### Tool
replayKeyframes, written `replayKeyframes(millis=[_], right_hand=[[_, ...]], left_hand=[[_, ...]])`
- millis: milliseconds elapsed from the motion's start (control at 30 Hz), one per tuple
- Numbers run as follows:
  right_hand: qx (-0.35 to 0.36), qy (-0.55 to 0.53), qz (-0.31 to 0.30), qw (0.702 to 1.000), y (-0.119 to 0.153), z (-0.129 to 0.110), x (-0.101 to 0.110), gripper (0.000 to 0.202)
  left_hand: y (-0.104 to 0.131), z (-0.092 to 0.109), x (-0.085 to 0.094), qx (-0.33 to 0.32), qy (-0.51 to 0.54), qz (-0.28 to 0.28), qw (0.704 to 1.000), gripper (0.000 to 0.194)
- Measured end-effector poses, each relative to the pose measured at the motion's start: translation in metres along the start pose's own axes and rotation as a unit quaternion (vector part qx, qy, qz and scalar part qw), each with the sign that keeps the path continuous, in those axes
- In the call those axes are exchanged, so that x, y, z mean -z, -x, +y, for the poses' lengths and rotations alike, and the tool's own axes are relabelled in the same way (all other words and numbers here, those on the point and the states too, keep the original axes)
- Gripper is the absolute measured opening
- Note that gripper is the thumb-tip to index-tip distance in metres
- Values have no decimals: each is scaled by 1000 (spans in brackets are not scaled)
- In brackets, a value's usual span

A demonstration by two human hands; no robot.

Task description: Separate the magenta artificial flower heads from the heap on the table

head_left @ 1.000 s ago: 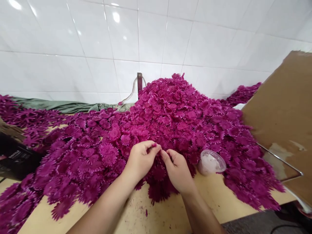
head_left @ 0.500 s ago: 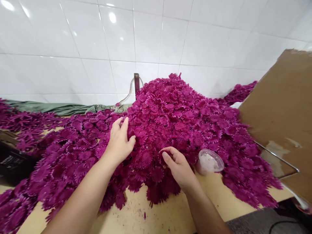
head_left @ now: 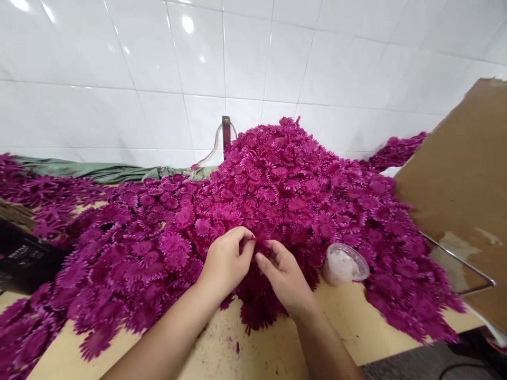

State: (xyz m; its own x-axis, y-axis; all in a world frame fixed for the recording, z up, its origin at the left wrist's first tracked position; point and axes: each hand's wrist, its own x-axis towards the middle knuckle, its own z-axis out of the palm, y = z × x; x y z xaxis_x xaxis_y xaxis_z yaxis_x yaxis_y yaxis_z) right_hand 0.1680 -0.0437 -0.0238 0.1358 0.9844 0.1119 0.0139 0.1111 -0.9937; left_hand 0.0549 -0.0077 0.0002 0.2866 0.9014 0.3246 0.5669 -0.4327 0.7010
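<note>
A big heap of magenta cloth-like flowers [head_left: 289, 174] covers much of the pale table [head_left: 222, 348]. My left hand [head_left: 232, 256] is closed in a pinch at the front of the heap, its fingertips meeting those of the other hand. My right hand [head_left: 283, 272] has thumb and fingers bent round a magenta flower, which blends into the heap behind it. A clear round tub [head_left: 344, 264] with whitish contents stands just right of my right hand.
A brown cardboard sheet [head_left: 463, 184] leans at the right, with a bent metal rod before it. At the left edge sits a black box [head_left: 27, 258]. Green cloth [head_left: 87, 170] lies along the tiled wall, near a dark upright post [head_left: 226, 137].
My left hand has moved right and down from over the flowers to my right hand, and its spread fingers have closed. My right hand stays nearly in place. The view has shifted slightly.
</note>
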Motion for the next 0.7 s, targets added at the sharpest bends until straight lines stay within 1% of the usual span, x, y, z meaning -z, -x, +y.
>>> replayKeyframes(millis=[67,100,167,200,233,267,300,333,400,433,467,500,533,567,600,633,700], right_hand=[[-6,-6,3,1000,5,-1,-3,24],[-13,-4,3,1000,7,-1,-4,23],[-29,4,-10,1000,14,0,-6,19],[-35,9,-18,999,16,1,-6,19],[-38,16,-23,999,19,2,-6,18],[-39,24,-23,999,20,3,-5,18],[-39,31,-17,999,20,4,-4,18],[-40,37,-10,998,19,4,-3,19],[-42,50,3,998,15,2,0,22],[-42,57,6,997,12,1,1,24],[-40,64,8,997,9,-1,2,25],[-35,69,10,997,7,-3,3,27],[-29,71,12,997,4,-4,3,28],[-22,72,17,997,3,-5,4,30],[-17,69,23,997,1,-5,3,31],[-13,63,29,998,1,-5,3,32],[-14,40,33,999,1,-3,2,32]], left_hand=[[-8,-3,4,51,83,27,995,9],[-13,-5,8,80,133,50,987,8],[-27,-11,19,133,229,121,957,9],[-34,-15,26,157,259,172,937,9],[-40,-19,33,160,272,212,925,7],[-46,-23,39,145,255,235,927,4],[-49,-26,44,127,214,228,941,6],[-50,-28,47,105,162,215,957,14],[-43,-27,49,56,52,177,981,30],[-37,-24,47,29,11,160,987,35],[-29,-19,44,1,-13,139,990,36],[-20,-14,40,-29,-22,106,994,32],[-11,-8,36,-54,-18,62,996,25],[-3,-3,31,-71,-8,5,997,19],[4,2,27,-80,2,-47,996,16],[9,5,22,-81,2,-72,994,14],[13,7,16,-71,-14,-71,995,13]])
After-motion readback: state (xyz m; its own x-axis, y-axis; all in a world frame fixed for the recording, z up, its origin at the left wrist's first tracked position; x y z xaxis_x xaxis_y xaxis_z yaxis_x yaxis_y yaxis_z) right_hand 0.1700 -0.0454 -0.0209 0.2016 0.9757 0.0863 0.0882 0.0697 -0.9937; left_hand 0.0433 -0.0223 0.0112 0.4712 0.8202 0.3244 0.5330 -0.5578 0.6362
